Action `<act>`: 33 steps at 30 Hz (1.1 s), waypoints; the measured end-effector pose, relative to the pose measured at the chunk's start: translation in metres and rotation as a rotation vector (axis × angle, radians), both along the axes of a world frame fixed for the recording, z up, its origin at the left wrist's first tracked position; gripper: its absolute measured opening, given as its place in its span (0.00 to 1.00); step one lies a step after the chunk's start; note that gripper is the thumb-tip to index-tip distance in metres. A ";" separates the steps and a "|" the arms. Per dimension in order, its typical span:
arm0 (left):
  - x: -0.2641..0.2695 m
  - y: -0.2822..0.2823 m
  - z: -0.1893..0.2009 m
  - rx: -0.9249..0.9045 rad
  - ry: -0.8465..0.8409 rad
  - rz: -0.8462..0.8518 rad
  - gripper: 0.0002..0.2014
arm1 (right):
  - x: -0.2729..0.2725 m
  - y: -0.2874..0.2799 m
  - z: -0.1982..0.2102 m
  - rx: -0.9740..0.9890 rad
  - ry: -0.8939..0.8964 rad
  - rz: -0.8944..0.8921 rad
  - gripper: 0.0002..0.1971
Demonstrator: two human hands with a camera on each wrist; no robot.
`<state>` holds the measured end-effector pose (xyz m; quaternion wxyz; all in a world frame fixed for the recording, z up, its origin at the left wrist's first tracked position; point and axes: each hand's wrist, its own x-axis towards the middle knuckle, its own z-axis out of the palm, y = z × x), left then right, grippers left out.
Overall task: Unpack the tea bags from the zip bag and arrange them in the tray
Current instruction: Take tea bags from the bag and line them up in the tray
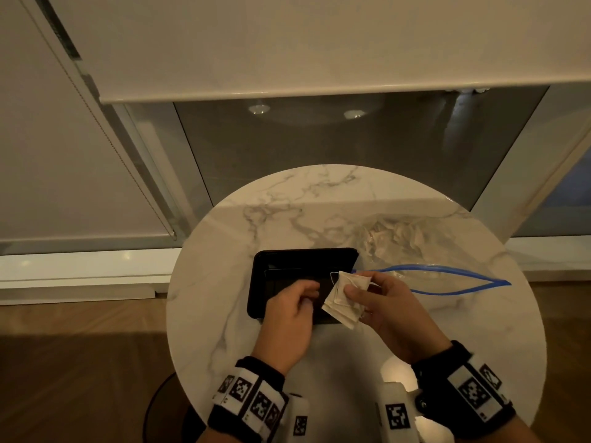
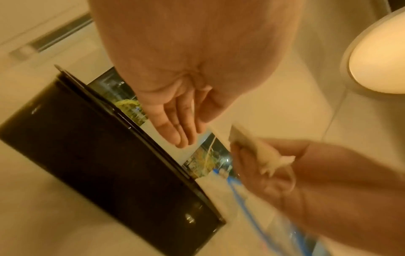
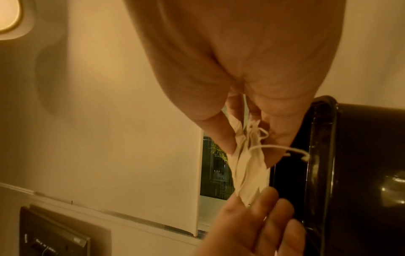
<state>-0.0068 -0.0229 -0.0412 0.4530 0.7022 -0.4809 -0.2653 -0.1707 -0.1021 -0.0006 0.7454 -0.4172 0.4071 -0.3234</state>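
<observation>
A round marble table (image 1: 319, 199) carried everything, its far edge toward a half-lowered window blind (image 1: 319, 43). Just behind the table's middle sat a black tray (image 1: 287, 260), a shallow rectangle whose floor showed only dark gloss where I could see it; its near edge was hidden behind the two hands. Touching the tray's right side lay the zip bag (image 1: 431, 276), clear plastic with a blue zip strip, its mouth gaping toward the table's near edge and its body reaching toward the far right edge. Pale crumpled shapes showed through the plastic at the bag's far end, too hazy to count or name with any certainty. The right hand (image 1: 387, 302) hovered over the tray's near right corner, thumb and fingers pinching a small fanned bundle of tea bags (image 1: 342, 298), cream paper squares with thin white strings looping loose; how many were in the bundle I could not tell. The left hand (image 1: 291, 311) hung over the tray's near edge, just beside the bundle, fingers relaxed and slightly bent, holding nothing, fingertips close to the tea bags but, in the blurred wrist views, not plainly touching them. Both wrists wore black bands (image 1: 246, 401) with printed square markers.
</observation>
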 end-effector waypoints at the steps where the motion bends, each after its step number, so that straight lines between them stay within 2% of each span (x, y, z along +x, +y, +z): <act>1: 0.001 0.001 0.007 -0.015 0.222 0.028 0.12 | 0.003 0.001 0.001 -0.011 0.002 -0.002 0.12; 3: -0.001 0.000 0.020 0.019 0.571 -0.024 0.10 | 0.011 0.004 0.002 -0.039 0.004 0.000 0.12; 4: -0.002 -0.001 0.023 0.026 0.630 -0.066 0.11 | 0.015 0.005 0.002 -0.055 0.009 0.003 0.12; 8: 0.002 0.000 0.015 -0.038 0.448 -0.010 0.10 | 0.034 0.008 0.007 -0.152 0.070 0.013 0.07; 14: 0.021 0.008 0.005 -0.084 0.464 0.061 0.10 | 0.053 0.004 0.011 -0.361 0.276 0.076 0.06; 19: 0.032 0.013 0.003 -0.127 0.460 0.140 0.07 | 0.064 -0.005 0.016 -0.383 0.279 0.081 0.05; 23: 0.056 0.016 -0.002 -0.203 0.459 0.303 0.06 | 0.073 -0.021 0.021 -0.358 0.293 -0.012 0.03; 25: 0.069 0.016 -0.006 -0.258 0.463 0.453 0.07 | 0.085 -0.029 0.020 -0.355 0.312 0.027 0.03; 28: 0.077 0.015 -0.013 -0.258 0.520 0.579 0.08 | 0.111 -0.042 0.008 -0.410 0.487 0.177 0.10; 31: 0.073 0.018 -0.019 -0.237 0.563 0.596 0.07 | 0.136 -0.056 -0.002 -0.590 0.758 0.320 0.07; 33: 0.071 0.020 -0.020 -0.233 0.561 0.581 0.07 | 0.150 -0.062 -0.006 -0.681 0.870 0.397 0.04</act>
